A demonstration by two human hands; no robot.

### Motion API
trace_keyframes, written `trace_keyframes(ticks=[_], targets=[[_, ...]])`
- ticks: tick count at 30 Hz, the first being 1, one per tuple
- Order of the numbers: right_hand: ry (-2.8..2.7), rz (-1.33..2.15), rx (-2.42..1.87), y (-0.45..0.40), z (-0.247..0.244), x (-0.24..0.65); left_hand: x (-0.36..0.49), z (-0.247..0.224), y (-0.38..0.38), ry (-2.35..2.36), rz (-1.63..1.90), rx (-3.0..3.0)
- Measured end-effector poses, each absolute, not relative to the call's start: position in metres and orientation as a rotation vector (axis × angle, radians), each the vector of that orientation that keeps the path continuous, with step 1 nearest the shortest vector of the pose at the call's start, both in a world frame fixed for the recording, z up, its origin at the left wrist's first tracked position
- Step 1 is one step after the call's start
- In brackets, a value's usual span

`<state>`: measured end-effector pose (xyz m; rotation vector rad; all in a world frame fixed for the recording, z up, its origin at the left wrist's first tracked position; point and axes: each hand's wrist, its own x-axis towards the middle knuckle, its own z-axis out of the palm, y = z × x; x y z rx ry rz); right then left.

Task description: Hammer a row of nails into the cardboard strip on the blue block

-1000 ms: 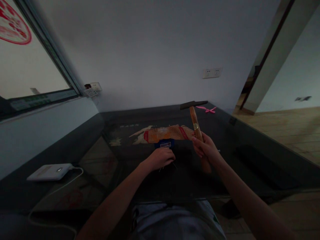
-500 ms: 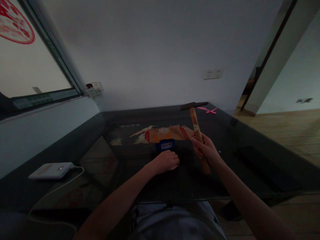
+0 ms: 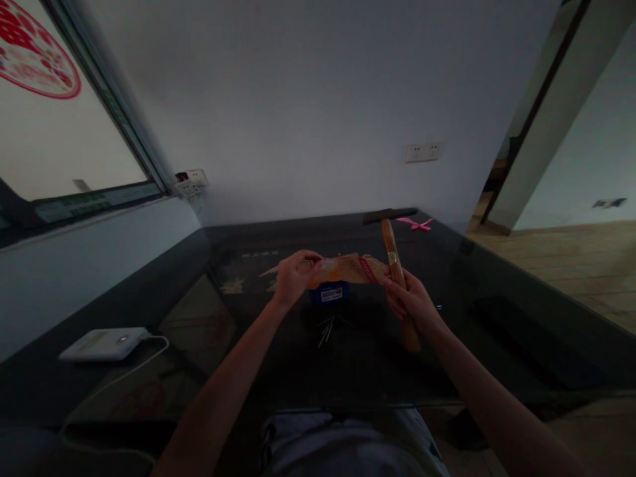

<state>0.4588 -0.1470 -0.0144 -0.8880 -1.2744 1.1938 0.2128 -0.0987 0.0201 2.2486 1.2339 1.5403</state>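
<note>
My right hand (image 3: pixel 410 301) is wrapped around the wooden handle of a hammer (image 3: pixel 391 248), whose dark head points up and away from me. The fingertips of that hand also meet the right end of a crinkled orange and red plastic wrapper (image 3: pixel 345 269). At the wrapper's left end, my left hand (image 3: pixel 294 278) is closed, thumb and fingers pinching it. Under the wrapper is a small blue box (image 3: pixel 330 293) with a white label. Several thin, pale sticks (image 3: pixel 326 328), possibly nails, lie on the dark table in front of the box.
A white power bank (image 3: pixel 105 344) with a cable lies at the left of the glossy black table (image 3: pixel 298 377). Pink ribbon (image 3: pixel 420 225) rests near the far right edge. A dark flat object (image 3: pixel 536 341) lies at the right. The wall (image 3: pixel 308 132) bounds the far side.
My left hand has moved up and left from the front of the blue box to the wrapper's left end, uncovering the pale sticks. The right hand and hammer have hardly moved.
</note>
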Motion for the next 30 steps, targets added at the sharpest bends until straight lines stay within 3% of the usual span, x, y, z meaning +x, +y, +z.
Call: trace_keyframes(ticks=[8,25,30], targets=[[-1.286,1.222,-0.871,-0.147,-0.018,0.458,0.203,0.011,-0.027,1.221,1.517,1.955],[-1.386,1.212,-0.918,-0.148,-0.021,0.451,0.203,-0.013,-0.03,1.255,1.359,2.111],[-1.595,1.148,-1.027,-0.143,0.0,0.454,0.203,-0.016,-0.03,1.27,1.357,2.11]])
